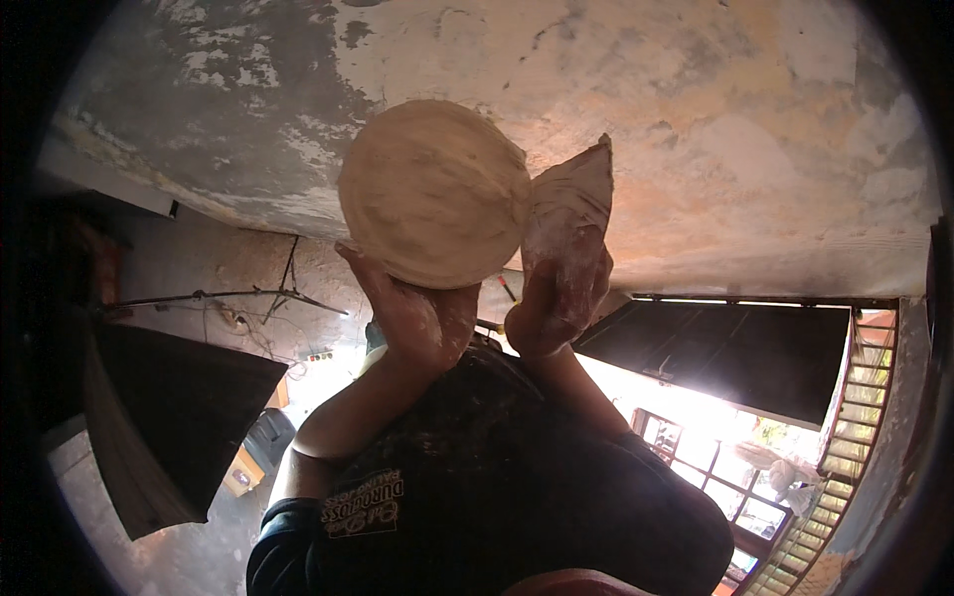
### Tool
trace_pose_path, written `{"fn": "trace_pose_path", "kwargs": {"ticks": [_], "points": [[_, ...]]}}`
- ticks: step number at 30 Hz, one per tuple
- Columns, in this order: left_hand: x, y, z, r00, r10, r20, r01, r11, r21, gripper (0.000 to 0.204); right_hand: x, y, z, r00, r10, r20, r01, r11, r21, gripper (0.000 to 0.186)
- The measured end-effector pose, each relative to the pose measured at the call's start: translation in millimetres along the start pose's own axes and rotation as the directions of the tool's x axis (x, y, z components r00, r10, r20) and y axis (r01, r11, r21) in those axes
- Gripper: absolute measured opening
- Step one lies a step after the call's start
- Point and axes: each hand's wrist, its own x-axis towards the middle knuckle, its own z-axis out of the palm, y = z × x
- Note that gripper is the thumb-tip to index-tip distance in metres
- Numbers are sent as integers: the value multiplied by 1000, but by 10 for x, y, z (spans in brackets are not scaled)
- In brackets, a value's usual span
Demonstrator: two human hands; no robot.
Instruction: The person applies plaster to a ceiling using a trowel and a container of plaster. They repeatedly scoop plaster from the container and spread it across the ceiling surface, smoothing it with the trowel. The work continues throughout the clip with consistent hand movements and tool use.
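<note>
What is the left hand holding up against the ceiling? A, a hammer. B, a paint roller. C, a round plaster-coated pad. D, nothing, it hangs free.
C: the left hand props a round, plaster-caked pad against the ceiling, while the right hand holds a flat trowel beside it.

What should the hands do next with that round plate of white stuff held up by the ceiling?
Probably scoop some paste off the round board with the trowel. The left hand holds the board up under the patchy ceiling, and the right hand has the trowel's blade right beside its edge.
</note>
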Motion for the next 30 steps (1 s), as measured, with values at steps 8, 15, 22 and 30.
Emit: {"fn": "trace_pose_path", "kwargs": {"ticks": [8, 15, 22, 30], "points": [[-65, -12, 118, 998, -25, 63, 31, 995, -99, 102, -165, 90, 199, 998, -56, 17, 56, 998, -41, 50], [-68, 148, 107, 997, -55, 47, 57, 997, -50, 105, -569, 366, 123, 942, 137, 306, -121, 990, -68, 54], [-52, 305, 74, 1000, -9, -9, 9, 1000, 14, 97, -410, 692, -367, 632, 709, 312, -774, 564, 287, 33], [75, 556, -177, 998, -49, 30, 43, 983, 181, 81, 1349, 580, -1144, 610, 224, 760, -468, 876, 117, 47]]}}
